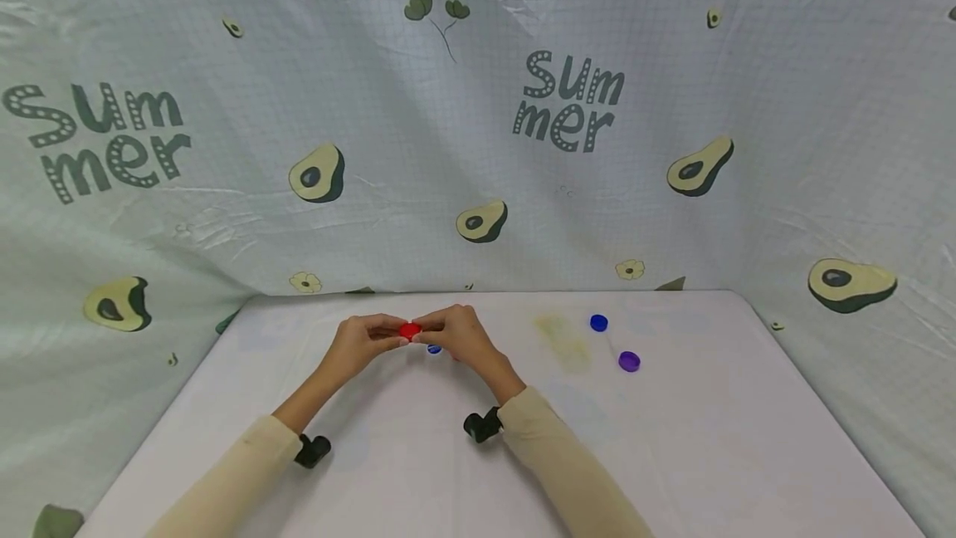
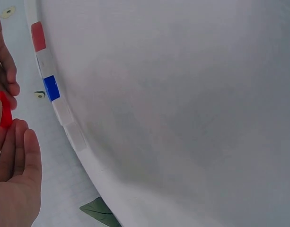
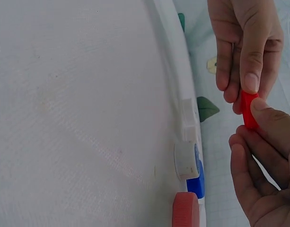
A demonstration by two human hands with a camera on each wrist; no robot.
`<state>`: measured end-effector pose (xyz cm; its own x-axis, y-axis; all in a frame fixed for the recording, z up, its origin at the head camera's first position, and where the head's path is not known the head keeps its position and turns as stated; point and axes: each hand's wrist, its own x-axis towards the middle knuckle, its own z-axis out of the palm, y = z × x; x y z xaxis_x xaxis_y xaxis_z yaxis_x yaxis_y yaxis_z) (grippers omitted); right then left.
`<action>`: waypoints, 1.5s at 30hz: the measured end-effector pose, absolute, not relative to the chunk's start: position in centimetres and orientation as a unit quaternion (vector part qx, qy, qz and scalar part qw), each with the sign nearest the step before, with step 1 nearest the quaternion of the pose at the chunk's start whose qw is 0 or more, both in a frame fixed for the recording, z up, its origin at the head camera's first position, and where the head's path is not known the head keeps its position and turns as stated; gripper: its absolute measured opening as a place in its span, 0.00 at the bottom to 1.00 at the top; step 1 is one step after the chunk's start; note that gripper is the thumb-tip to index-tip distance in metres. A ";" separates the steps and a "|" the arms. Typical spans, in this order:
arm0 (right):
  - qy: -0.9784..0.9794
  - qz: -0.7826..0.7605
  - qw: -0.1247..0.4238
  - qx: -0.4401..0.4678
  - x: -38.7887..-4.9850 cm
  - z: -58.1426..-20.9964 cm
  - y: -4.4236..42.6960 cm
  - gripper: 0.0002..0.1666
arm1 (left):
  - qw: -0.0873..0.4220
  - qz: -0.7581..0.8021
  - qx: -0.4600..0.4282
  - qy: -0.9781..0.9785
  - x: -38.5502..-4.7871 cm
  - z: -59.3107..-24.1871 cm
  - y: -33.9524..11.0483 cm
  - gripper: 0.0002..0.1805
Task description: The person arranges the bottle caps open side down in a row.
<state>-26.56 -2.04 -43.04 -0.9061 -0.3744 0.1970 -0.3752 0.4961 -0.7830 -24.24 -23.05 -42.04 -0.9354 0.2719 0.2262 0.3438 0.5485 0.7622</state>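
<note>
Between both hands, above the far part of the table, is a small red bottle cap (image 1: 410, 330). My left hand (image 1: 357, 344) pinches its left side with thumb and fingertips. The right hand (image 1: 457, 335) pinches the opposite side. In the right wrist view the red cap (image 3: 249, 111) is seen edge-on, the left thumb above it and the right thumb on its lower part. A blue cap (image 1: 435, 349) lies on the table just below the hands, partly hidden by the right one.
Further right lie a blue cap (image 1: 599, 322) and a purple cap (image 1: 630, 361). A ridged red cap (image 3: 185, 210), a white cap (image 3: 186, 161) and a blue cap (image 3: 195, 182) stand near one another on the white table (image 1: 709, 438). A printed cloth (image 1: 403, 123) hangs behind.
</note>
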 end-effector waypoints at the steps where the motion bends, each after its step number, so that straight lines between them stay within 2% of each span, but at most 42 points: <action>1: -0.865 0.452 0.000 0.217 -26.7 -43.1 -2.1 0.18 | 0.036 -0.440 -0.175 -0.880 -24.4 -42.0 -23.1 0.17; 6: -0.873 0.438 0.001 0.213 -27.1 -43.3 -2.5 0.18 | 0.019 -0.435 -0.162 -0.886 -24.8 -42.1 -23.2 0.16; 14: -0.895 0.398 -0.029 0.200 -27.3 -43.7 -2.9 0.18 | -0.010 -0.461 -0.145 -0.876 -24.8 -43.2 -22.9 0.16; 20: -0.893 0.404 -0.038 0.196 -27.3 -43.9 -3.0 0.18 | -0.006 -0.451 -0.164 -0.877 -24.9 -43.5 -22.5 0.15; 37: -0.906 0.354 -0.053 0.224 -27.7 -42.9 -3.4 0.15 | -0.014 -0.433 -0.146 -0.889 -25.3 -43.5 -22.6 0.14; 45: -0.908 0.350 -0.040 0.228 -27.9 -43.4 -3.6 0.15 | -0.025 -0.448 -0.122 -0.885 -25.2 -43.5 -22.6 0.14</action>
